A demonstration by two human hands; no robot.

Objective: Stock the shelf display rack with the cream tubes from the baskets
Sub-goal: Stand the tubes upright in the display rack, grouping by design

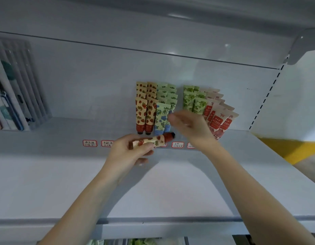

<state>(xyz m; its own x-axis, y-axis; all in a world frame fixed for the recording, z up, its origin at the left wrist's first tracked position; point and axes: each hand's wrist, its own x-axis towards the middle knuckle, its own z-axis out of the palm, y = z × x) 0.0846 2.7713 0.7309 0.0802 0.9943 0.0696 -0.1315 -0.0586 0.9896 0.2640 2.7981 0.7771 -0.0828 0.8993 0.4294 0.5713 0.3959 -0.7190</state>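
Observation:
My left hand grips a strawberry-print cream tube, lying sideways with its dark red cap pointing right, just in front of the rack. The display rack on the white shelf holds rows of upright tubes: strawberry-print tubes at the left, blue-flower tubes beside them, green-leaf tubes, and red-label tubes at the right. My right hand hovers in front of the blue-flower and green-leaf rows, blurred, fingers relaxed, holding nothing that I can see.
Red-bordered price labels run along the shelf front edge. Flat packaged goods stand at the far left of the shelf. A lower shelf board lies under my arms, and basket contents show at the bottom edge.

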